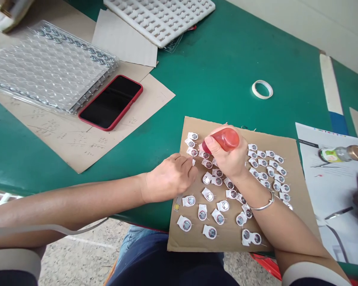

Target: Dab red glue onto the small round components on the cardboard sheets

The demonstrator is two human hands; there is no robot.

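Note:
A brown cardboard sheet (193, 238) lies at the table's front edge, bearing many small round metallic parts with white tabs, such as one part (209, 231) near its front. My right hand (231, 159) is wrapped round a red translucent bottle (226, 139), held tilted over the sheet's back left area. My left hand (173, 176) is closed at the sheet's left edge, fingers curled together beside the parts. A small white bit shows at its fingertips, too small to name.
On the green table (220, 71) are a red-cased phone (110, 103), clear plastic trays (50, 67), a white grid tray (164, 16) and a tape roll (262, 89). Papers (313, 186) and a glass bottle (343, 153) lie at the right.

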